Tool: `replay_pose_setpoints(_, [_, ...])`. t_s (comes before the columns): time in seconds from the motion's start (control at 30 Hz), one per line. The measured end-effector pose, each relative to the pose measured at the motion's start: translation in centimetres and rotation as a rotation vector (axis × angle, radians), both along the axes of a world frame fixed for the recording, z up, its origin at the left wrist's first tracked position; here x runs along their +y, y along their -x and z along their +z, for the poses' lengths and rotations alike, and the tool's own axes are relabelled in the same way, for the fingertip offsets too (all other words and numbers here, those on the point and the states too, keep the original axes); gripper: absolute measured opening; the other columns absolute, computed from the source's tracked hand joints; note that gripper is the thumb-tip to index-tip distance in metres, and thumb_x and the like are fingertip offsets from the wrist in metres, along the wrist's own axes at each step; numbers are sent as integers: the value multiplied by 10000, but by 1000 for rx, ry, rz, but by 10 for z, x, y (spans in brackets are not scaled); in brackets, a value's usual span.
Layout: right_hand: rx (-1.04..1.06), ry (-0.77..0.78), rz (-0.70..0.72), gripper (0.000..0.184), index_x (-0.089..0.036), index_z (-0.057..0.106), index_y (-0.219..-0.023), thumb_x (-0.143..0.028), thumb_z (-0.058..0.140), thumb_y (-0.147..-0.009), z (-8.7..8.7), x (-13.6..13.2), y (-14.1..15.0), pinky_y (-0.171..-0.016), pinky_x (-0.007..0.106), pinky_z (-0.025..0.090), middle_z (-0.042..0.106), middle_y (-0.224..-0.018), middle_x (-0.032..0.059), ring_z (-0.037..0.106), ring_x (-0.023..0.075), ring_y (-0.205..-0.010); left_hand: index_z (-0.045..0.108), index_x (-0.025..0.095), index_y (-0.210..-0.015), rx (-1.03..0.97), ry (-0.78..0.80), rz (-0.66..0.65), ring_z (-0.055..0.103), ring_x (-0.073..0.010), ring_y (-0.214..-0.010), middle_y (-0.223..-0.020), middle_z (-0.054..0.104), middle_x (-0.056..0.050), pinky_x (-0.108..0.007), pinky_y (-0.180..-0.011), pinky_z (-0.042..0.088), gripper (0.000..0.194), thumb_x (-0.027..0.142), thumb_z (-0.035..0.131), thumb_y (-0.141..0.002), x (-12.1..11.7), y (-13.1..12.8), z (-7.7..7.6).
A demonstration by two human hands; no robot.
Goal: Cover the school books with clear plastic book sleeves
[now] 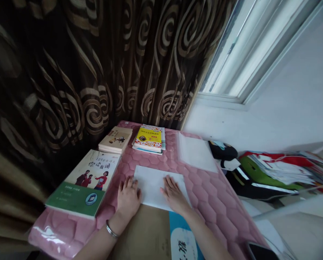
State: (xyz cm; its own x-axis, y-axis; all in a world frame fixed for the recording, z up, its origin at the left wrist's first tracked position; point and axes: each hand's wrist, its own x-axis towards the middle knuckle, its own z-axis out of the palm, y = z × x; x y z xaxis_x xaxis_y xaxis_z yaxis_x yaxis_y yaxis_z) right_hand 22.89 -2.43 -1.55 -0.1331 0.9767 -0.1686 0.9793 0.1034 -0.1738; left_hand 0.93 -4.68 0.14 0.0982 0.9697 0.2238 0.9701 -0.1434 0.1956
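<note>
- From the head view, the left hand [129,198] lies palm down over the near left edge of a white sheet [150,185], fingers pointing away from the body and a little bent; a silvery bracelet [111,229] circles that wrist.
- The right hand [175,195] rests flat on the sheet's right part, fingers slightly parted and angled forward and leftward, its forearm slanting in from the lower right.
- Both hands look loosely opened, pressing on the paper, with nothing pinched in either.
- The sheet lies at the far edge of a brown-and-blue cover [145,234]; I can't tell whether the two are joined.
- Beneath it all is a table with a pink quilted-look top [212,196], shiny at the near left corner.
- On its left sit a green-and-white book [78,191] and tan books [117,139]; further back, a yellow-covered book [149,137] tops a small stack.
- A dark swirl-patterned curtain [145,61] hangs behind, beside a window [237,54] and pale wall [293,97].
</note>
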Motion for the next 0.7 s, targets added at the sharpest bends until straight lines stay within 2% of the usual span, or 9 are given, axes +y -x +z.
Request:
replay_pose_setpoints(0.07, [-30, 14, -67, 673, -83, 228, -1540, -488, 200, -1002, 1, -11, -23, -1215, 397, 126, 118, -1619, 106, 92, 226, -1498, 627, 188, -1283, 42, 13, 6, 455, -297, -1351, -1452, 515, -133, -543, -1137, 311, 405, 229, 454, -919, 0, -1, 1])
replay_pose_setpoints(0.17, [-39, 3, -96, 682, -60, 244, -1530, -489, 185, -1003, 1, -19, -42, -1218, 386, 127, 158, -1612, 123, 136, 214, -1493, 627, 164, -1290, 130, 31, 21, 413, -336, -1380, -1509, 440, -140, -616, -1163, 204, 426, 165, 424, -915, 2, -10, 5])
replay_pose_setpoints(0.27, [-23, -47, -104, 677, -57, 299, -1514, -488, 193, -1003, -3, -20, -44, -1211, 403, 163, 217, -1598, 139, 181, 227, -1486, 599, 127, -1320, 189, 106, -2, 359, -332, -1416, -1555, 351, -145, -606, -1188, 127, 501, 53, 344, -895, 5, -36, 11])
replay_pose_setpoints(0.33, [-4, -105, -104, 652, -59, 367, -1487, -471, 222, -1002, -7, -19, -42, -1202, 414, 190, 277, -1579, 153, 234, 245, -1472, 553, 115, -1367, 152, 209, -97, 306, -305, -1445, -1565, 329, -142, -559, -1197, 166, 530, 47, 308, -902, 7, -63, 16])
replay_pose_setpoints(0.43, [85, -205, -94, 558, -107, 488, -1418, -402, 259, -1002, -9, -15, -46, -1168, 401, 272, 393, -1533, 138, 349, 241, -1425, 491, 172, -1424, 61, 292, -337, 294, -235, -1456, -1566, 353, -81, -449, -1206, 220, 497, 183, 306, -963, 6, -107, 20])
replay_pose_setpoints(0.5, [175, -251, -97, 474, -171, 591, -1315, -332, 279, -996, -7, -9, -57, -1120, 378, 342, 503, -1461, 98, 449, 217, -1353, 429, 151, -1465, 1, 316, -458, 271, -254, -1464, -1572, 333, -113, -464, -1209, 194, 519, 310, 307, -986, 3, -129, 19])
replay_pose_setpoints(0.6, [244, -282, -133, 305, -226, 692, -1070, -301, 423, -947, -1, 2, -81, -1028, 348, 415, 649, -1238, 67, 577, 202, -1170, 411, 143, -1475, -68, 299, -499, 212, -325, -1477, -1587, 270, -171, -565, -1197, 121, 586, 442, 313, -981, 0, -144, 13])
replay_pose_setpoints(0.67, [226, -297, -211, 182, -219, 690, -947, -343, 580, -870, 2, 11, -95, -963, 344, 442, 674, -1086, 73, 598, 219, -1073, 422, 189, -1472, -99, 274, -501, 184, -329, -1484, -1603, 239, -156, -578, -1196, 87, 584, 471, 349, -966, -1, -145, 8])
replay_pose_setpoints(0.7, [211, -298, -258, 182, -210, 680, -906, -369, 647, -824, 3, 16, -101, -936, 340, 449, 672, -1040, 74, 596, 227, -1045, 420, 209, -1474, -111, 268, -503, 173, -323, -1488, -1609, 227, -143, -569, -1199, 80, 581, 472, 370, -959, -2, -144, 6])
